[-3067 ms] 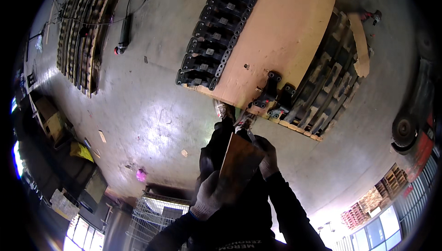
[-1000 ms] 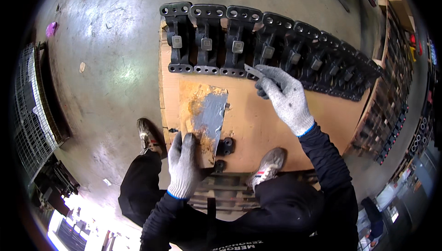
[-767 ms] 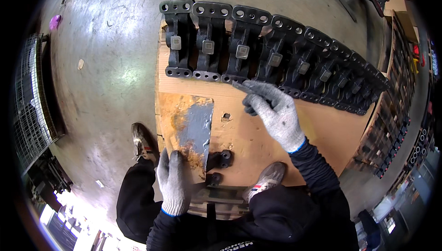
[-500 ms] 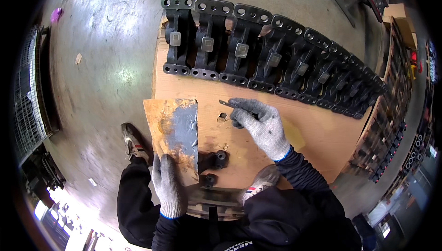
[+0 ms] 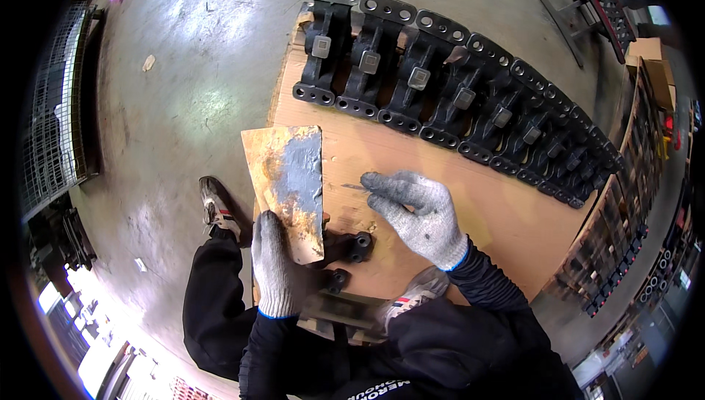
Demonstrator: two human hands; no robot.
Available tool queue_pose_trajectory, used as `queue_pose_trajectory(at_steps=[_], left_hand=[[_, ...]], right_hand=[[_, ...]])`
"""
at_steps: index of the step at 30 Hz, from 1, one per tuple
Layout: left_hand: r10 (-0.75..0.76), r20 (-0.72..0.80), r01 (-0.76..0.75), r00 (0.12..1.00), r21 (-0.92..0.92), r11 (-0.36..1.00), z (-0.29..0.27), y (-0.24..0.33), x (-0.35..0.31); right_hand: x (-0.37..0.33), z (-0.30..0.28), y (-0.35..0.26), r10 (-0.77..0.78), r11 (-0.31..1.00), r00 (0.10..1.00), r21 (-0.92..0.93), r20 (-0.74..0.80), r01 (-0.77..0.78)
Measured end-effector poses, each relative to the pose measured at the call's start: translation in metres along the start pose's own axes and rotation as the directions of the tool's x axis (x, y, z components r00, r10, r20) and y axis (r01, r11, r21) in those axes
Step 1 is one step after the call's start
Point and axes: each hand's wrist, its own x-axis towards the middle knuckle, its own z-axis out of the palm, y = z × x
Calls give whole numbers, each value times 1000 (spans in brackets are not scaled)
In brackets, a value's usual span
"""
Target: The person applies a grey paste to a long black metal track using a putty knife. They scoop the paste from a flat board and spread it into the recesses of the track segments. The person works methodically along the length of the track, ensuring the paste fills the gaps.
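Observation:
My left hand (image 5: 276,271), in a grey knit glove, grips the lower left edge of a tan cardboard piece (image 5: 261,152) smeared with grey paste and brown stains. The piece is held up over the cardboard-covered work surface (image 5: 477,227). In my gloved right hand (image 5: 420,213), thumb and fingers pinch a thin, narrow metal blade (image 5: 355,186). Its tip points left towards the smeared piece, a short gap away from it. Partly under the piece lies a black metal part (image 5: 358,246) with a round hole, and a second black end (image 5: 336,280) shows below it.
A curved row of black metal castings (image 5: 419,78) with drilled end plates stands along the surface's far side. Wire mesh cages (image 5: 62,106) are at the left. Stacked pallets of dark parts (image 5: 606,213) and a cardboard box (image 5: 650,62) are at the right; a red rack (image 5: 598,11) stands behind.
My left hand has lifted the smeared cardboard piece slightly up and away. My right hand has turned a little, with the blade still pinched. The whole view has shifted, moving the castings right.

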Motion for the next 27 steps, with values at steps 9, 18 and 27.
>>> queue_pose_trajectory(at_steps=[9,18,27], left_hand=[[39,-7,-39,999,-82,996,11,17,0],[116,63,-123,991,117,985,-1,9,3],[117,58,-112,991,-86,990,4,14,-3]], right_hand=[[6,8,-22,-77,993,997,-93,17,79],[12,20,-29,-323,860,943,-393,74,326],[5,31,-36,-63,985,997,-156,50,70]])
